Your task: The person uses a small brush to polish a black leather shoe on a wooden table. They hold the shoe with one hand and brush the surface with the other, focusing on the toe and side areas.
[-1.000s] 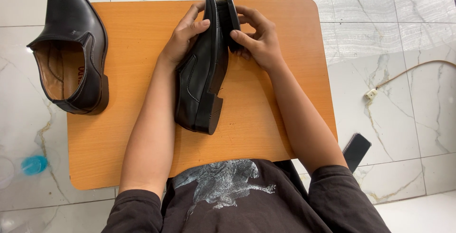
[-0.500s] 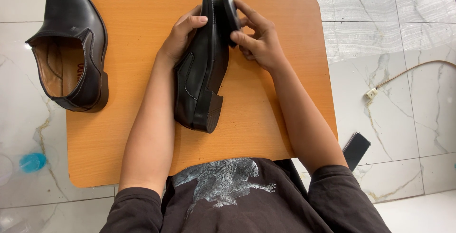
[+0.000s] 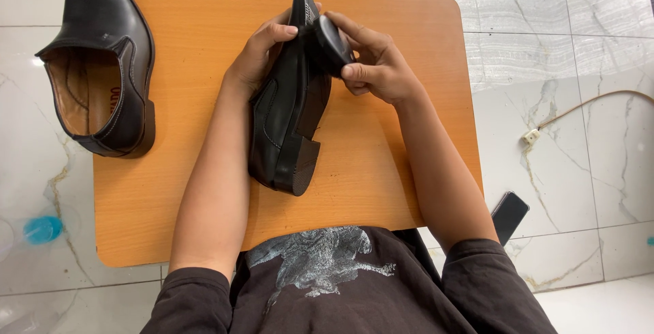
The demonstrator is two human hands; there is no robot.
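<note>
Head camera looks straight down on a small orange wooden table (image 3: 381,170) with rounded corners, standing on a white marble floor (image 3: 558,54). A black leather dress shoe (image 3: 286,112) is held on its side near the middle of the table, a little toward the far edge; its toe points to the far edge and its heel points to the near edge, and the sole faces right. The left hand (image 3: 257,58) is closed around the front part of this shoe from the left side, with the fingers curled over the upper. The right hand (image 3: 378,68) is closed on a small round black object (image 3: 332,44), maybe a polish applicator or a tin, I cannot tell which, and it presses this object against the sole side of the shoe near the toe. Both forearms lie over the table, and the person wears a dark shirt with a grey print.

A second black dress shoe (image 3: 102,68) stands upright at the far left corner of the table, partly over the left edge, with its brown lining visible. On the floor, right of the table, lie a beige cable with a plug (image 3: 531,136) and a dark phone (image 3: 509,215). A blue cap (image 3: 42,228) lies on the floor at the left.
</note>
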